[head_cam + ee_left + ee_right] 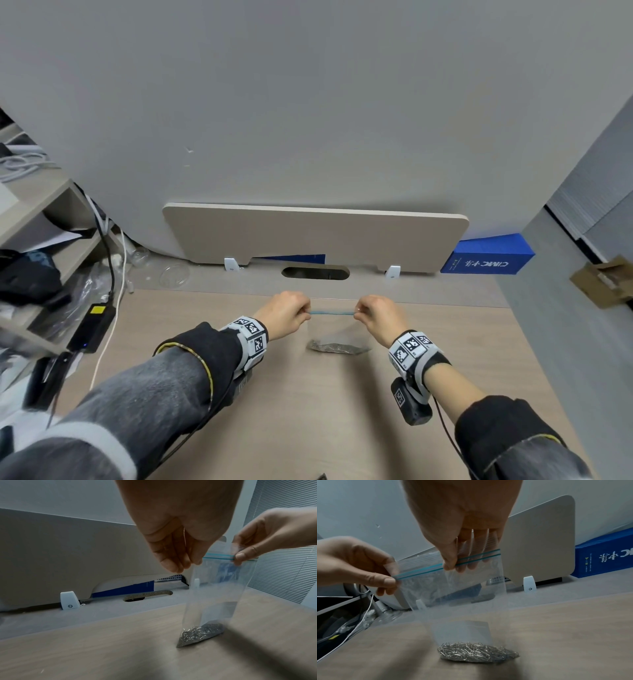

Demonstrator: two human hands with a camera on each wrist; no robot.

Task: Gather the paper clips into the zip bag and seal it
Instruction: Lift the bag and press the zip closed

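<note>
A clear zip bag [337, 330] with a blue zip strip [331, 312] hangs upright over the wooden desk [308, 411]. Its bottom rests on the desk, with a heap of silver paper clips [337, 347] inside. My left hand [306, 312] pinches the strip's left end and my right hand [358, 312] pinches its right end, stretching it taut. The right wrist view shows the right hand [453, 565], the left hand [390, 581], the zip strip [423, 570] as two blue lines, and the paper clips [476, 651]. Whether the strip is pressed together I cannot tell. In the left wrist view, the left hand [192, 561] holds the bag [219, 591].
A beige divider panel [315, 236] stands behind the desk above a cable slot [315, 273]. A blue box [486, 255] is at the back right and a cardboard box [603, 281] further right. Cables, a black power adapter [92, 325] and cluttered shelves line the left side.
</note>
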